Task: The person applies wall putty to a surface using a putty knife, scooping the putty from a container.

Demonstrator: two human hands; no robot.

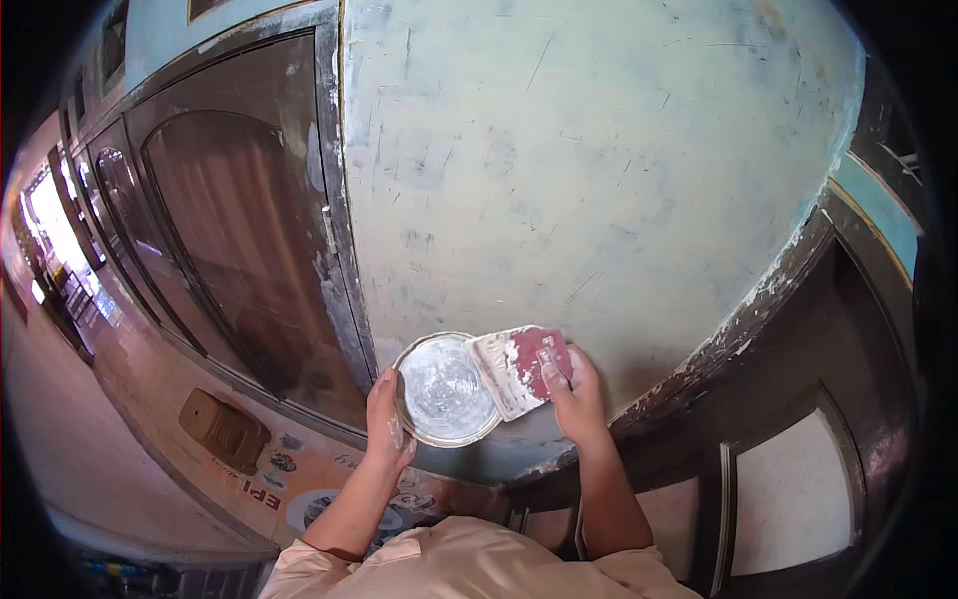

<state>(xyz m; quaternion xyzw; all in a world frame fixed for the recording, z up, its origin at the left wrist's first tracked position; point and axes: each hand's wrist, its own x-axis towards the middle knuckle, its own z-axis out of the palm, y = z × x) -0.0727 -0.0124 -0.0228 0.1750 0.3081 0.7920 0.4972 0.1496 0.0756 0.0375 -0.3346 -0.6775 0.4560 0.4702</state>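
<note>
My tan cloth shirt [469, 559] is closest. Ahead is a big, flat, pale green painted wall [579, 180], and left of it a tall, dark brown wooden door [220, 200]. A small, boxy brown plastic stool [222, 429] is low on my left. In front of me is a round, shallow, pale tray [454, 442] smeared white inside; my left hand [384, 419] grips its left edge. My right hand [579, 399] pinches a flat red scraper [537, 361] caked with white, thumb on top, other fingers mostly hidden. It points left from that hand, long way sideways, its far end over the tray's right edge.
</note>
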